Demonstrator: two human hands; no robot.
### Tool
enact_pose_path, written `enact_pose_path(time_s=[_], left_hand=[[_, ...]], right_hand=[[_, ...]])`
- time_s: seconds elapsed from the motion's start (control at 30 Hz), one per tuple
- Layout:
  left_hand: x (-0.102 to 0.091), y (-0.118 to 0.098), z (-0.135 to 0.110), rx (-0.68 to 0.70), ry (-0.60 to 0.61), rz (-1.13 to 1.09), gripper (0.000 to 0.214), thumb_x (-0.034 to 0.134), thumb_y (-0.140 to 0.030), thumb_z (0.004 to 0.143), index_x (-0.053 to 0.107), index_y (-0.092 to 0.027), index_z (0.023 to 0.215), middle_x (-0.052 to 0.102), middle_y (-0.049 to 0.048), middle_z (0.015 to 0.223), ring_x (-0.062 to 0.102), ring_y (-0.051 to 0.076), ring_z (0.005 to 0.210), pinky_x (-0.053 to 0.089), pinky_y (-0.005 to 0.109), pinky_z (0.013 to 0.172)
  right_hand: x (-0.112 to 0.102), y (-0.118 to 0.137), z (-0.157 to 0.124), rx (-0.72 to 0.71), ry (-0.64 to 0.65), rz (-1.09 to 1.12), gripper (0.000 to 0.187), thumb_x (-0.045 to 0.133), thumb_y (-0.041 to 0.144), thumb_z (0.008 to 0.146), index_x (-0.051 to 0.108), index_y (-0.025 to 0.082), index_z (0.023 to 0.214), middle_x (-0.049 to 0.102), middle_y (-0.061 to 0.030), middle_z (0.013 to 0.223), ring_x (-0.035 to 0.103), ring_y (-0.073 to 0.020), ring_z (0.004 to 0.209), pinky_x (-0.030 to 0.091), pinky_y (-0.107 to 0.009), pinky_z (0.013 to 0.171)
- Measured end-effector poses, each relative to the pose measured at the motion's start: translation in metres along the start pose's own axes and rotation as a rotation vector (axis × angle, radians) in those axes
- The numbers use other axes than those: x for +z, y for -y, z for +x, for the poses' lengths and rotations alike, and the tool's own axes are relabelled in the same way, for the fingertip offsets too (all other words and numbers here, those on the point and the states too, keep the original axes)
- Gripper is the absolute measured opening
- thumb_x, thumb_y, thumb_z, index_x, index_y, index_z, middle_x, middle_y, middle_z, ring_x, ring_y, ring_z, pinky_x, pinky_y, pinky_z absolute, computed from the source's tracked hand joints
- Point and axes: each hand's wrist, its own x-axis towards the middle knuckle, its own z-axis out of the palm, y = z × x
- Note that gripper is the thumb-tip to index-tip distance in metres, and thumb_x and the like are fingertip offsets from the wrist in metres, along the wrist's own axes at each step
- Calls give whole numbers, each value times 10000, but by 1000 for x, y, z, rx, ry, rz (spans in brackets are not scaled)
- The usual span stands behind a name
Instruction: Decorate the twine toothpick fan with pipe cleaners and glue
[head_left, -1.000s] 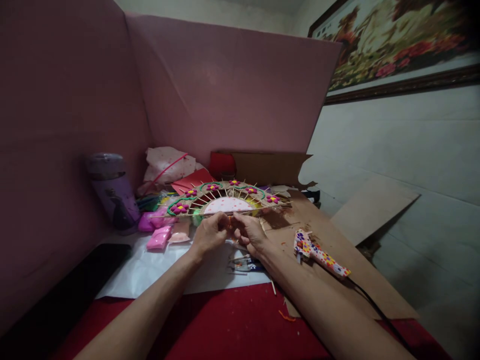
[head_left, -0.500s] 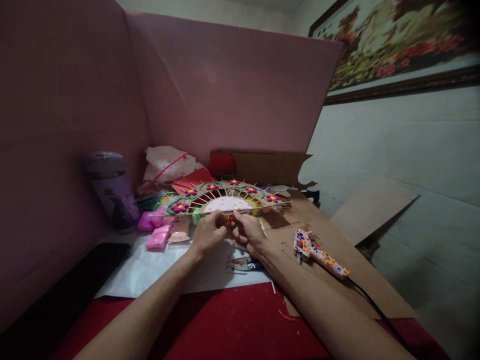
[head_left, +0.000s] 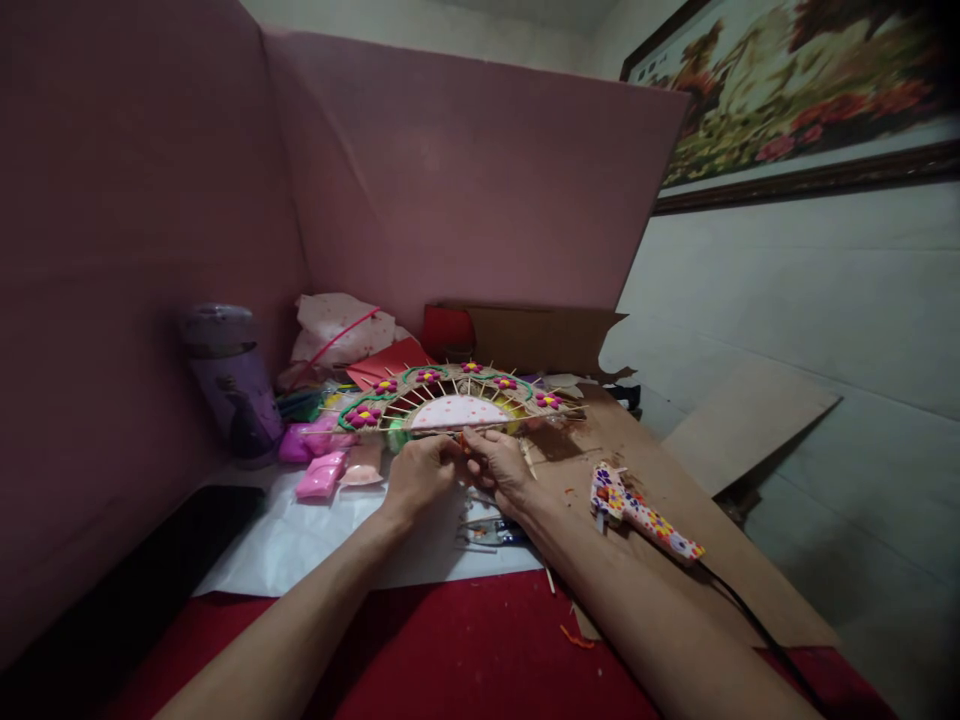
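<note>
Small orange piece [head_left: 463, 441] held in head view between hands, just before flower-trimmed half-round stick frame [head_left: 459, 411]. Piece pinched by curled fingertips of right hand [head_left: 499, 468]; left hand [head_left: 421, 478] bunched nearly closed, its hold unclear. Floral glue gun [head_left: 645, 512] laid on cardboard [head_left: 634, 460].

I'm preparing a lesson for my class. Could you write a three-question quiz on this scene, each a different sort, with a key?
1. True or false: the glue gun lies on the cardboard.

2. Multiple choice: what colour are the flower petals on the half-round craft?
A. Blue
B. Magenta
C. White

3. Fill in the blank: where the left hand and the right hand meet, a small bit of ____ material shows.

Key: 1. True. 2. B. 3. Orange.
</note>
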Motion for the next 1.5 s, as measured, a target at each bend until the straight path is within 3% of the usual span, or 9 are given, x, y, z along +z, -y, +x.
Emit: enact_pose_path(time_s=[0.27,0.4,0.67,0.93,1.1,1.33,1.5], left_hand=[[-3,-9,-8,85,13,191,182,507,-209,737,687,-234,729,699,11,761,608,153,671,333,236,549],[-3,-9,-9,117,14,260,172,504,-227,763,675,-223,745,692,21,757,608,164,675,324,243,542],[-7,-2,1,263,-255,324,219,425,-214,869,643,-204,871,644,35,923,590,151,805,390,232,624],[-3,-4,8,344,-149,589,146,476,-222,838,621,-203,843,598,52,889,564,168,709,297,247,478],[-1,-2,13,349,-191,507,131,487,-196,816,608,-185,765,597,60,826,550,173,711,346,253,538],[-3,9,18,287,-343,83,134,454,-158,825,557,-176,742,603,28,773,561,142,739,411,226,657],[-4,6,15,357,-272,308,147,486,-205,832,615,-197,762,612,33,821,560,151,756,368,222,591]], right_hand=[[3,-1,0,-6,-23,3,301,738,349,534,530,152,626,476,70,410,308,-18,289,134,-152,277],[5,-1,-1,-1,-49,-5,248,721,286,528,549,151,646,504,61,448,363,-29,323,194,-151,302],[6,-1,-2,-24,-67,-9,204,665,287,557,504,169,595,400,97,355,297,-28,287,150,-161,303],[7,-2,0,-36,-127,-21,167,649,259,542,534,158,612,448,87,391,333,-29,303,197,-157,314],[7,-1,-1,-29,-137,-15,194,666,281,543,540,160,626,460,82,403,343,-30,305,193,-154,310],[10,3,-3,-27,-91,13,164,646,264,564,531,163,622,404,100,346,280,-21,274,157,-155,298],[10,4,-4,-30,-108,17,160,649,253,556,520,163,582,409,96,346,289,-19,281,170,-155,304]])
